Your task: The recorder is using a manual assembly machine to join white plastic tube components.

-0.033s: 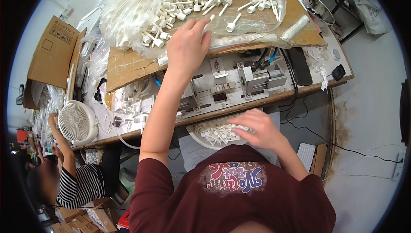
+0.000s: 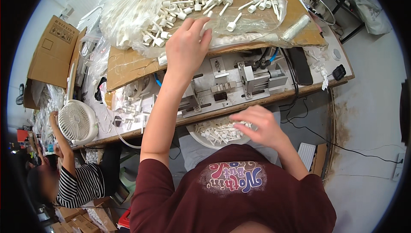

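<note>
At the heap of white capped sticks point(image 2: 231, 22) in a clear plastic bag, my left hand point(image 2: 185, 47) has its fingers curled inward. A white capped stick point(image 2: 210, 14) shows at its fingertips, mostly hidden by the fingers. Lower down, my right hand point(image 2: 261, 126) hovers above a round white bowl point(image 2: 193, 138) on my lap, thumb and fingers apart. Small white sticks point(image 2: 220, 134) fill the bowl, partly covered by that hand. Between the two hands, a metal fixture point(image 2: 222, 88) with clamps is mounted along the bench.
A cardboard sheet point(image 2: 128, 68) lies under the bag. A white fan point(image 2: 77, 122) stands at the bench's left end. Black cables point(image 2: 294, 79) hang over the front edge beside a dark flat slab point(image 2: 300, 66). Another person in a striped shirt point(image 2: 81, 186) sits at left.
My left hand has shifted slightly up and left, the white capped stick at its fingertips moving with it. My right hand has moved a little right and up over the bowl.
</note>
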Demonstrator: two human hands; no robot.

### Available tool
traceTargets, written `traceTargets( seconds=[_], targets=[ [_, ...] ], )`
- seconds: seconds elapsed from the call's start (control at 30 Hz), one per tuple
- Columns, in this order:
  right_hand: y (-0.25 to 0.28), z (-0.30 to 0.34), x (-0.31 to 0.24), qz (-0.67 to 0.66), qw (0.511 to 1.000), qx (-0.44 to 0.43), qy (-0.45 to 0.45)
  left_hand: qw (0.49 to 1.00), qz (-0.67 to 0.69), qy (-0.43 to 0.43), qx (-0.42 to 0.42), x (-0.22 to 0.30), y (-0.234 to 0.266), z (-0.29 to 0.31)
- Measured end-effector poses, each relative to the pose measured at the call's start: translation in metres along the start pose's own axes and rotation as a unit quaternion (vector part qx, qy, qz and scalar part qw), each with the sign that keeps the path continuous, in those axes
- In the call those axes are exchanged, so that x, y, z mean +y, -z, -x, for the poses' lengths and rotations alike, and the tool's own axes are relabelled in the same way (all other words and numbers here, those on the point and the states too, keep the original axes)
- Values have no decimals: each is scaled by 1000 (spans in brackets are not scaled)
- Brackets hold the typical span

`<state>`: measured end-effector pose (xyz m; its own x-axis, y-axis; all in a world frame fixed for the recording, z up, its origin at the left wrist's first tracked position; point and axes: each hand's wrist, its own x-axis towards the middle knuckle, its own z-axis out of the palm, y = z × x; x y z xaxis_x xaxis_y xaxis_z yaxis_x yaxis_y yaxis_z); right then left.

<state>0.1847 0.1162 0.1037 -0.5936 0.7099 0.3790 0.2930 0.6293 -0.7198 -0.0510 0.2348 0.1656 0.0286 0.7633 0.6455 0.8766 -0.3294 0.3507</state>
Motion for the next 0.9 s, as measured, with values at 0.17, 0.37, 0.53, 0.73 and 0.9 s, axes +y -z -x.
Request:
traceTargets(
  seconds=[0.17,0.37,0.53,0.73,0.9],
  targets=[
    [20,-46,9,22,984,179,10,986,155,37,46,35,27,38],
    [42,-124,33,130,957,254,50,976,210,15,-45,51,31,118],
    [38,-162,58,244,941,235,13,993,64,7,-102,55,14,168],
    [39,-182,76,234,956,150,-93,997,23,0,-79,42,-9,179],
    [41,-184,74,182,969,144,-82,993,-26,-17,-117,42,-7,165]
  ],
)
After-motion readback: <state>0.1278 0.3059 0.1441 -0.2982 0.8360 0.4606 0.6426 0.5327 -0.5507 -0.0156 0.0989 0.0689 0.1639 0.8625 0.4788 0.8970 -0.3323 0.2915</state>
